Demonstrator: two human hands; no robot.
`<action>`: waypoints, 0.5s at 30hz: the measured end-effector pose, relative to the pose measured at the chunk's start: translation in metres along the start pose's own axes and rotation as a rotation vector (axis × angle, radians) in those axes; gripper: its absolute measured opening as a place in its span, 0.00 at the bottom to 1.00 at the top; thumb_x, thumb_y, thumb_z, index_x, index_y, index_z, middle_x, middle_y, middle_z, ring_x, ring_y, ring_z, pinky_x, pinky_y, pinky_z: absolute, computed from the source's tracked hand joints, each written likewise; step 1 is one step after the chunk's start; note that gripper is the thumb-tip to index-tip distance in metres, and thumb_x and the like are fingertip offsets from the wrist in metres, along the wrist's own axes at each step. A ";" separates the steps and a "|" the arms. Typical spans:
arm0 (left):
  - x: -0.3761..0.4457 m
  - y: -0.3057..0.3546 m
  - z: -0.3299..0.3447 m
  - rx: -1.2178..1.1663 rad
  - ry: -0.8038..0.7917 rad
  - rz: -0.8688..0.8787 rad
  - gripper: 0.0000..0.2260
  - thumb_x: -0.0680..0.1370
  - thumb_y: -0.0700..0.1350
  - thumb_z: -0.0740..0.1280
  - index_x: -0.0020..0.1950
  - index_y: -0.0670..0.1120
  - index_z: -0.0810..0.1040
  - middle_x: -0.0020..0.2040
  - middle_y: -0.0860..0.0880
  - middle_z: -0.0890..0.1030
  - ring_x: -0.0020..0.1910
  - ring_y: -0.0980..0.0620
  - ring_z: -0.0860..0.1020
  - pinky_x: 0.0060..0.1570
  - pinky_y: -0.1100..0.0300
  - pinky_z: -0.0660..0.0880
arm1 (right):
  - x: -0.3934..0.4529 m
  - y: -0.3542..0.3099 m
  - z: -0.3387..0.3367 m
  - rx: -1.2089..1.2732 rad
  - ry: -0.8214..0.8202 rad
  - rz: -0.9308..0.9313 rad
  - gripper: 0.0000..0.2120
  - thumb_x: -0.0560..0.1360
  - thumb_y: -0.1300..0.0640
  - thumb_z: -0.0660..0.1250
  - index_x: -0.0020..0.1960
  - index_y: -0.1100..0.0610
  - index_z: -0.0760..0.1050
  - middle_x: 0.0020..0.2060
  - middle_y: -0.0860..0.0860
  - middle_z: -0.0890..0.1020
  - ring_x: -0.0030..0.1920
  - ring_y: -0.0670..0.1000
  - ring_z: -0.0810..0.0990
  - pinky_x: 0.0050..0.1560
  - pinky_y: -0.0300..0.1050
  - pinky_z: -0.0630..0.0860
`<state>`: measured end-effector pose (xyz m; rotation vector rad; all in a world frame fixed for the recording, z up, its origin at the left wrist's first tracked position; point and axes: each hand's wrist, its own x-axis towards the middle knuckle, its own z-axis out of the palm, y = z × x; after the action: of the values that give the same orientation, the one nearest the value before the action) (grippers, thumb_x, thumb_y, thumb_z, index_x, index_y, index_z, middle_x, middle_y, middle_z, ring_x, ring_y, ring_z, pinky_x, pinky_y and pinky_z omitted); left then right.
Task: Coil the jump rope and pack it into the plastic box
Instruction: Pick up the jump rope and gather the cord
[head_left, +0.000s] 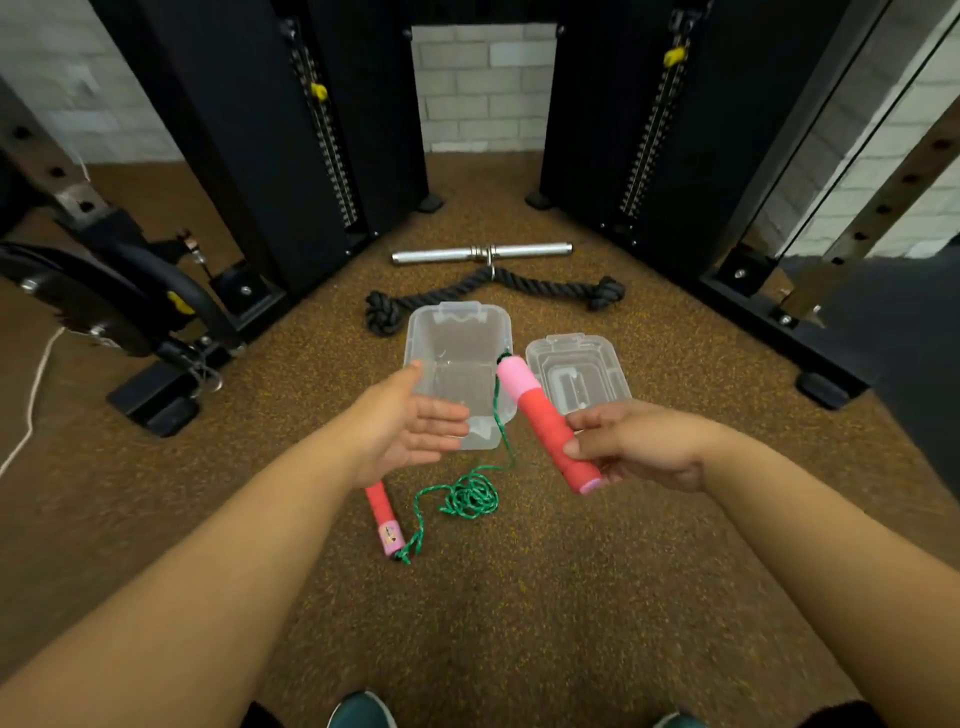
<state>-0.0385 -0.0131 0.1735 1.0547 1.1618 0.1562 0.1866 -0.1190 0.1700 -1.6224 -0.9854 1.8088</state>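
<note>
Rope (470, 493): green braided cord, mostly a loose tangle on the speckled brown floor (545, 597), just in front of the near wall of the box (457, 332). One strand rises from the tangle across the box's near right corner to the pink end of a red handle (545, 421). The right hand (639, 447) has this handle pinched between thumb and fingertips near its lower end, tilted so the pink end leans up and left above the box's right rim. A second handle (383, 517), red with a pink end, lies flat on the floor left of the tangle, cord running from its near end; its far end is hidden under the left hand (410, 426).

That left hand is spread wide, palm turned right, fingers straight, gripping nothing, raised over the box's near left corner.

The box is clear plastic, lidless and upright, nothing inside it. Its lid (576, 371) lies on the floor just right of it. Beyond the box lie a black rope attachment (519, 286) and a metal bar (483, 253), between two black machine columns (249, 130).
</note>
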 end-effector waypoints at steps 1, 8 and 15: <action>-0.003 -0.002 -0.001 -0.062 -0.042 -0.010 0.35 0.80 0.62 0.41 0.60 0.38 0.78 0.62 0.39 0.79 0.60 0.42 0.77 0.60 0.51 0.70 | -0.010 -0.005 0.006 0.023 -0.015 -0.054 0.15 0.77 0.66 0.62 0.64 0.61 0.72 0.43 0.53 0.80 0.36 0.44 0.78 0.33 0.34 0.73; -0.019 -0.016 0.002 -0.441 -0.342 -0.009 0.44 0.75 0.70 0.42 0.64 0.34 0.76 0.63 0.35 0.78 0.61 0.41 0.78 0.61 0.50 0.73 | -0.044 -0.002 0.047 -0.048 -0.211 -0.231 0.22 0.72 0.65 0.68 0.64 0.54 0.72 0.52 0.53 0.81 0.51 0.47 0.79 0.50 0.37 0.75; -0.019 -0.001 0.004 -0.537 -0.376 0.120 0.36 0.79 0.64 0.45 0.59 0.37 0.79 0.61 0.37 0.80 0.61 0.42 0.79 0.63 0.50 0.73 | -0.036 0.024 0.054 -0.150 -0.390 -0.151 0.22 0.72 0.69 0.67 0.62 0.54 0.72 0.48 0.52 0.78 0.47 0.45 0.76 0.49 0.35 0.73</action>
<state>-0.0443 -0.0277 0.1855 0.6378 0.6608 0.3289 0.1416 -0.1716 0.1741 -1.2570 -1.4040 2.0277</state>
